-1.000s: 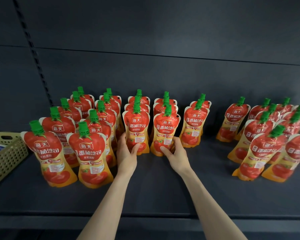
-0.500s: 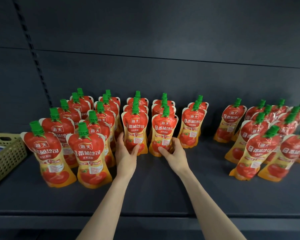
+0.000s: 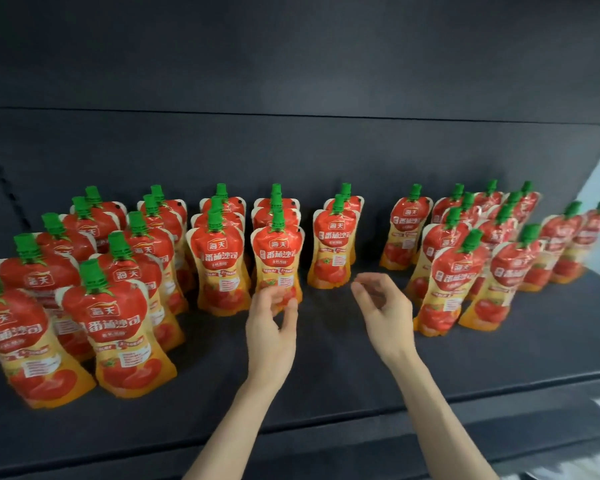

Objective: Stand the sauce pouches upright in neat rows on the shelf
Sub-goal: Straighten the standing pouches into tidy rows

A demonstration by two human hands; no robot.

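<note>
Head view: left hand [image 3: 272, 327] released front pouch [image 3: 278, 261], fingers loosely curled, blurred. Right hand [image 3: 383, 311] moved right, fingers spread, empty. Basket gone from view.

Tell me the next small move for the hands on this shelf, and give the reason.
Probably reach the right hand, open and empty, to the lone pouch standing apart right of centre and slide it left, toward the short row. A wide bare gap of shelf splits the rows there. The left hand is also free.
</note>
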